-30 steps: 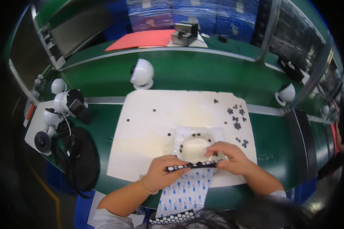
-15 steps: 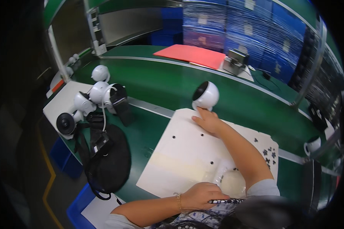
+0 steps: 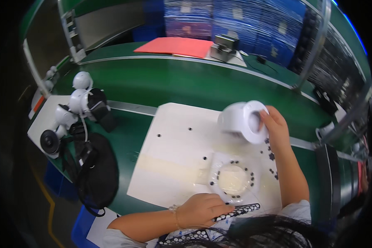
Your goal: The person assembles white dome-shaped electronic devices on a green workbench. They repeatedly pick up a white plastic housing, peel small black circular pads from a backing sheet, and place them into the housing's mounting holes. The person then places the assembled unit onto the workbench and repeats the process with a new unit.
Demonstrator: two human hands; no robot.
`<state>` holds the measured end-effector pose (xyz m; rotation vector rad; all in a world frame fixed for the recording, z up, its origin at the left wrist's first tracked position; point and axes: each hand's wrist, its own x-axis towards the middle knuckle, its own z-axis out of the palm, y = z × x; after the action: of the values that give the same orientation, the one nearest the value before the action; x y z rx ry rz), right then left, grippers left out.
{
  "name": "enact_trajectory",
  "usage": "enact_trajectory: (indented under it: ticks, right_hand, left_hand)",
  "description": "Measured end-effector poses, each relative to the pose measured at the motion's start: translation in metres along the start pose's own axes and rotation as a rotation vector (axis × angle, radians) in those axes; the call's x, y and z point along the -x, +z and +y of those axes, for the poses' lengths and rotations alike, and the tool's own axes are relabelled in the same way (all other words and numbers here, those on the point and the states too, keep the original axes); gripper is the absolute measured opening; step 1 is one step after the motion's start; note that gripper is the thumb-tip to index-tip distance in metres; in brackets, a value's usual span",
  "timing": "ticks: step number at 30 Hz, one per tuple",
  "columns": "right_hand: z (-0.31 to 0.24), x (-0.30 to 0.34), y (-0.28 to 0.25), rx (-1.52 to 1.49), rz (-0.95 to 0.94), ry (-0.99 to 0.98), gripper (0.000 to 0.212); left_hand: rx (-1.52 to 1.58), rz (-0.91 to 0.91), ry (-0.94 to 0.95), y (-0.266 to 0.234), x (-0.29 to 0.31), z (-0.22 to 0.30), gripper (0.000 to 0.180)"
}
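Observation:
My right hand (image 3: 275, 124) grips a white ball-shaped security camera (image 3: 231, 117) by its round base, fingers hooked into the base's hollow. The camera is tipped over, base to the right, in the air above the far right part of a white board (image 3: 165, 120). My left hand (image 3: 200, 210), fingers curled, is closed at the near edge of the board on a black strip with white dots (image 3: 246, 208). Between the hands lies a pale ring-shaped plate (image 3: 215, 167) with small black pads around its round middle. More black pads are scattered on the board, several beside my right forearm.
At left, several white cameras (image 3: 76, 99) stand with cables near a black bag (image 3: 101, 173). A green conveyor belt (image 3: 153, 78) runs behind the board. Beyond it are a red sheet (image 3: 175, 46) and a metal box (image 3: 224, 47). Another white piece (image 3: 324, 130) stands at right.
My right hand has lifted the camera off the far side, brought it to the right and nearer, and tipped it over. My left hand stays on the strip. The view has shifted right.

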<state>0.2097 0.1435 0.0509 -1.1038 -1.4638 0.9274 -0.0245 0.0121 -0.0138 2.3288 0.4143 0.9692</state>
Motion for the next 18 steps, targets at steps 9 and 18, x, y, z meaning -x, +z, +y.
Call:
enact_trajectory:
  ticks: [9,18]
  right_hand:
    - [-0.006,0.113,-0.002,-0.038,-0.086,0.189,0.032]
    - [-0.041,0.144,0.001,0.507,-0.320,-0.575,0.022]
  left_hand:
    - [0.015,0.092,-0.050,0.002,-0.003,0.016,0.036]
    - [0.014,0.200,-0.130,0.002,-0.005,0.017,0.027]
